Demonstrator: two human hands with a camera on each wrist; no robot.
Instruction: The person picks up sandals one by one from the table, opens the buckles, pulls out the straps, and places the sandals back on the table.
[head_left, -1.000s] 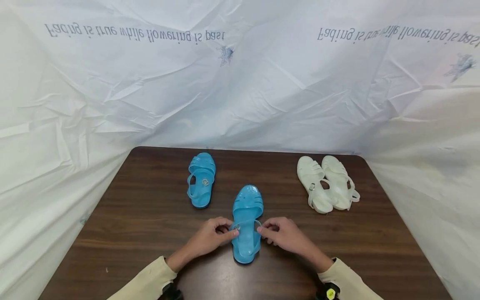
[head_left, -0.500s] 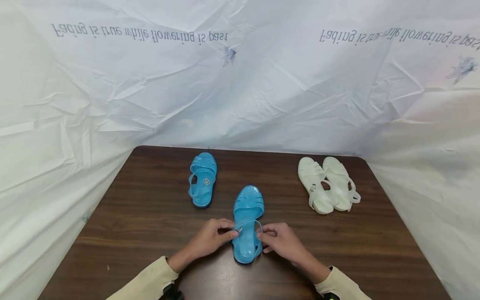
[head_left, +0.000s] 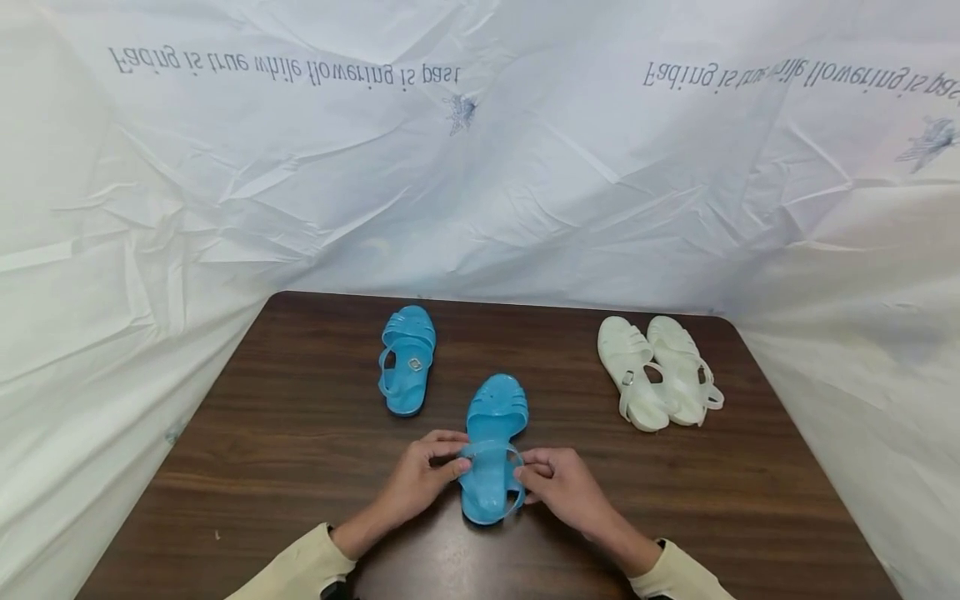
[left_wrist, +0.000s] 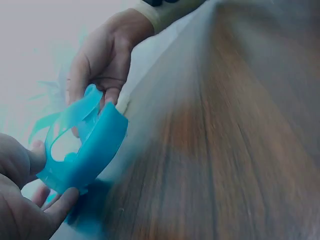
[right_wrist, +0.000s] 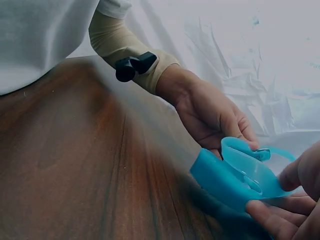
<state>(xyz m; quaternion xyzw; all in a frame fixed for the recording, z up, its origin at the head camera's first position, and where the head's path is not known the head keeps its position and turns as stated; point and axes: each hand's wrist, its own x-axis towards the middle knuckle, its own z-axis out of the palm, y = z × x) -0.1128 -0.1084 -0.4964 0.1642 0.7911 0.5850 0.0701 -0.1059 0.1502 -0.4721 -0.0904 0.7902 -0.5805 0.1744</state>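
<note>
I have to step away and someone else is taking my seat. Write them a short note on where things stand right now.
Left hand: pinches the ankle strap of the near blue sandal at its buckle side.
Right hand: pinches the same strap from the other side.
The sandal's heel is lifted off the wooden table, toe pointing away.
The other blue sandal lies farther back on the left, apart from this one.
The white pair sits side by side at the back right.
Done: white pair set together. Left, probably: finish the strap, then place the blue sandals side by side. Whether the buckle is fastened cannot be told.
</note>
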